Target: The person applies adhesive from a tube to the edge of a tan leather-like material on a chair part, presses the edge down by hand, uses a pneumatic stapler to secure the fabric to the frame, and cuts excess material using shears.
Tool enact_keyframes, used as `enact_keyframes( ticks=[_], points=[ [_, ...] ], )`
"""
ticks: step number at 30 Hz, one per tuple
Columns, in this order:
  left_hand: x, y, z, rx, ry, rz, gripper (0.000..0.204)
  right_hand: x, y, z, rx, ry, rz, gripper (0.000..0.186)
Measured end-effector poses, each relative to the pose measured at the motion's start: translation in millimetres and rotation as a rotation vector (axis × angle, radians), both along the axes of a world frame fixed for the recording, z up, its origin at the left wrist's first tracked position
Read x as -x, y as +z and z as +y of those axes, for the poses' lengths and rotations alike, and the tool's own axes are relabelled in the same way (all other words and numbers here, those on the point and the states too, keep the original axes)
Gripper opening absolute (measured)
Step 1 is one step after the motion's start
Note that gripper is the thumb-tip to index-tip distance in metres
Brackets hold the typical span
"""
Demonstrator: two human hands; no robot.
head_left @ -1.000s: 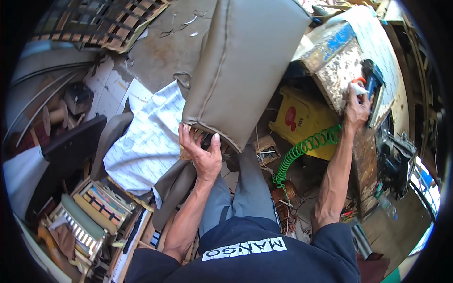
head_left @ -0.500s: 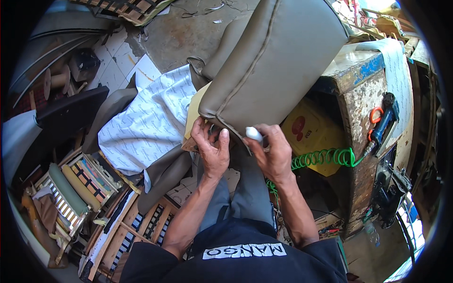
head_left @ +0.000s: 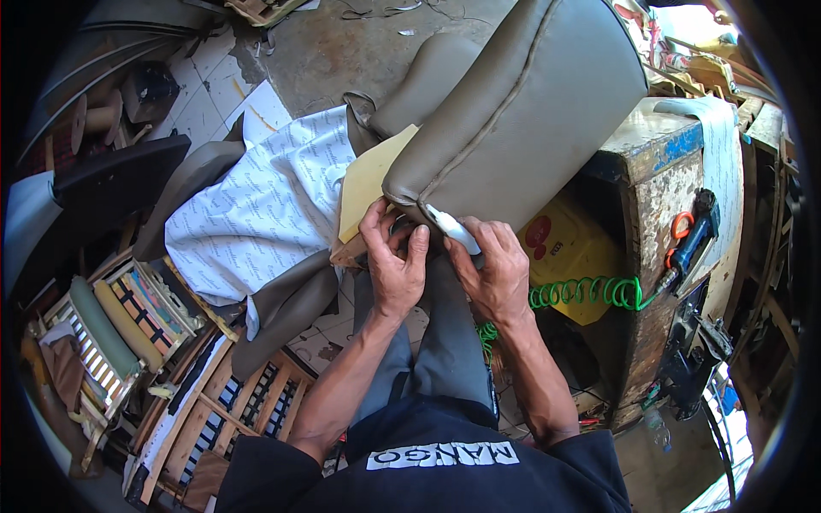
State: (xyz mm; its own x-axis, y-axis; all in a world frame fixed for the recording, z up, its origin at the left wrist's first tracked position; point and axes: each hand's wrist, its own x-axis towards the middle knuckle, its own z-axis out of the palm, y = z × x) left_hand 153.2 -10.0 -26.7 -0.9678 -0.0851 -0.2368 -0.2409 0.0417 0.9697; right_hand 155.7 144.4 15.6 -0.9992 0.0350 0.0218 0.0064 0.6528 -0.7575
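A grey-brown leather-covered cushion [head_left: 547, 120] with a long stitched seam slants away from me, its near corner between my hands. My left hand [head_left: 398, 274] has its fingers curled at the cover's edge by that corner, with the thumb bent toward them. In my right hand [head_left: 500, 274] is a small white squeeze bottle [head_left: 453, 231], pinched between thumb and fingers. The bottle tilts up to the left, and its tip meets the cover at the lower end of the seam. Yellow foam [head_left: 363, 192] shows at the cushion's left side. The underside of the near edge is hidden.
White patterned backing fabric [head_left: 265, 205] drapes at the left. Wooden slatted frames [head_left: 227, 419] lie at lower left. On the right, a worn workbench [head_left: 658, 171] carries a blue air tool [head_left: 691, 239] with a coiled green hose [head_left: 590, 293]; a yellow container [head_left: 573, 256] stands underneath.
The white bottle has tipped up and left, bringing its tip onto the cover by the seam. The cushion sits slightly farther right in view. My left hand stays at the edge.
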Motion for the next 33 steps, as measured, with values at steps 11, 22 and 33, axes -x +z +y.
enact_keyframes(
  ticks=[11,22,33],
  points=[
    [-1.1,-3.8,-4.0,0.012,-0.048,-0.017,0.064,0.2,9.3,2.1,-0.060,-0.001,-0.077,0.029],
    [0.2,-3.0,-2.3,0.010,-0.027,0.006,0.064,-18.7,14.7,16.5,-0.064,-0.010,-0.135,0.028],
    [-3.5,-8.4,-5.2,0.024,-0.050,0.000,0.070,-46.9,14.7,28.2,-0.051,-0.017,-0.223,0.028]
  ],
)
